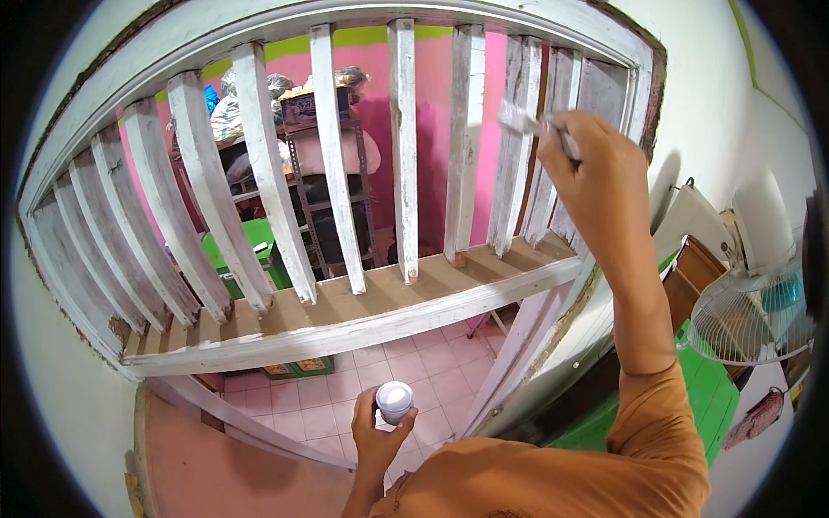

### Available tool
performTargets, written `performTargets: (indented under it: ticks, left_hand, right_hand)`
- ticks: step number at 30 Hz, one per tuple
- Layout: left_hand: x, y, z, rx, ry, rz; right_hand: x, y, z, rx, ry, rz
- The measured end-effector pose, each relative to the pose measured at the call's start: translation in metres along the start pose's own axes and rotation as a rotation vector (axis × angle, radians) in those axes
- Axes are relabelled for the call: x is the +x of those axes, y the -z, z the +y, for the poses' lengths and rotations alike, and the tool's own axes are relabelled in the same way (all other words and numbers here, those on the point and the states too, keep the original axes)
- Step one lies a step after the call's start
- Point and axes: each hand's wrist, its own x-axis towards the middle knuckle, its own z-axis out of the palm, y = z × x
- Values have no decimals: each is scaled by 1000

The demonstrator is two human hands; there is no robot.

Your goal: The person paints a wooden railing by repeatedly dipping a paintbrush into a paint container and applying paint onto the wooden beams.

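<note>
Rust-orange shirt (544, 475), short sleeve (661, 414) — loose, softly wrinkled (same orange throughout) — bare forearm (637, 302), bare fingers (365, 409)

slats (402, 155): wood, patchy paint, rough | floor tiles (319, 420): smooth, slight sheen | sleeve (661, 414): matt cloth | fan guard (749, 319): metal wire

Can count one left hand (380, 433) at 6 o'clock and one right hand (598, 157) at 2 o'clock. Can count also one brush (520, 119) at 1 o'clock, one round container (395, 402) at 6, one fan (753, 315) at 3, one rack (302, 190) between 10 and 11, and at least nine white slats (402, 147) from 9 to 1.
</note>
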Motion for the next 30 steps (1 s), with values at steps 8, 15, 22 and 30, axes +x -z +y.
performTargets:
  ticks: [8, 15, 22, 30]
  left_hand:
    - [3, 7, -2, 16, -10, 3]
    - [-1, 6, -3, -14, -18, 28]
    - [-1, 9, 3, 20, 23, 24]
    - [-11, 15, 3, 56, 9, 69]
  right_hand:
    - [9, 16, 8, 73, -65, 369]
    - [2, 12, 31, 161, -258, 389]
    - [3, 14, 32, 198, -483, 298]
    - [-19, 0, -29, 264, -220, 368]
